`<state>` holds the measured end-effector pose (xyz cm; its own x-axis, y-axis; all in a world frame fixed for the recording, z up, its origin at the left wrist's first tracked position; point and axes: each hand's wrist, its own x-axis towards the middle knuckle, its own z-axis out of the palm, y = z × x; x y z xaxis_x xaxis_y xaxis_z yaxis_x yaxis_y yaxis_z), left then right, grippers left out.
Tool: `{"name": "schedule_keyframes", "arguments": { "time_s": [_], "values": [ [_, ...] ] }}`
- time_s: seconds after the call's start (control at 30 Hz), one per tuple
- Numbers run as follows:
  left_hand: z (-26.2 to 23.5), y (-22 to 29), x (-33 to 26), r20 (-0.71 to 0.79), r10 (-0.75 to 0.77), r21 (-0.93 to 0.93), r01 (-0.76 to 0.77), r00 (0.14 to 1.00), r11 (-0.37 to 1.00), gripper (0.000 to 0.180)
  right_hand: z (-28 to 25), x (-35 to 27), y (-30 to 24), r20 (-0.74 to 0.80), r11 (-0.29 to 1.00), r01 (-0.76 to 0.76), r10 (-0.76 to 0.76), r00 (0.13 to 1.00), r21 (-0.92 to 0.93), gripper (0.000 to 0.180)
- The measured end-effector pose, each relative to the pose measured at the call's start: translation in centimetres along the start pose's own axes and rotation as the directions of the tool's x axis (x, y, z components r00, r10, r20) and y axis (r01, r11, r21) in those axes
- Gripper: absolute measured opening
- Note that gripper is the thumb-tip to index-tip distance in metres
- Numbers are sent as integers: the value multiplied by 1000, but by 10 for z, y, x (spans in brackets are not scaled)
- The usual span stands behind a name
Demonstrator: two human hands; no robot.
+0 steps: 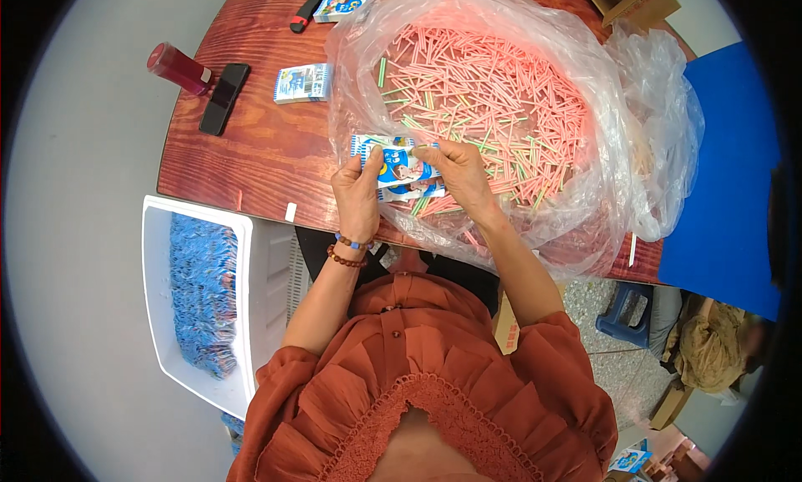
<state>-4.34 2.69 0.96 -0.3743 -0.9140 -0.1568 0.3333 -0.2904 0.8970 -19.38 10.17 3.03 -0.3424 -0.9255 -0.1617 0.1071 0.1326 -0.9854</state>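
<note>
Blue and white printed packets (401, 175) are held in front of me, over the near left edge of a large open clear plastic bag (351, 43). My left hand (357, 200) grips them at their left end, thumb on top. At the right end my right hand (465, 180) pinches the same packets with its thumb and fingers. Several packets overlap there; how many cannot be made out. Loose pink and green thin sticks (493, 89) fill the bag, some lying just beyond my right hand. What lies under the packets is hidden.
On the wooden table (267, 148) lie another packet stack (302, 83), a black phone (224, 99), a red bottle (178, 68) and a red-black box cutter (309, 12). A white bin (242, 315) of blue packets stands at left. Crumpled plastic (660, 123) and a blue surface (727, 173) are right.
</note>
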Motion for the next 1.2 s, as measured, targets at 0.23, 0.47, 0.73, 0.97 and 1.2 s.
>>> {"name": "schedule_keyframes", "arguments": {
  "time_s": [0.23,0.47,0.73,0.97,1.2],
  "values": [
    [-1,6,1,-46,-112,-112,106,993,988,26,-18,-2,-8,-78,914,396,-402,912,-83,14],
    [3,5,0,44,-164,-114,168,985,979,28,-15,-4,-8,114,819,505,-494,862,-272,21],
    [9,6,0,71,-120,-123,128,990,984,24,-17,-2,0,242,768,534,-476,845,-353,28],
    [7,3,-1,46,-196,-96,199,980,975,22,-12,-4,-2,418,587,649,-496,761,-485,26],
    [-3,9,2,-46,-94,-54,92,995,994,31,-46,36,-25,389,990,127,-93,917,-62,22]
  ]
}}
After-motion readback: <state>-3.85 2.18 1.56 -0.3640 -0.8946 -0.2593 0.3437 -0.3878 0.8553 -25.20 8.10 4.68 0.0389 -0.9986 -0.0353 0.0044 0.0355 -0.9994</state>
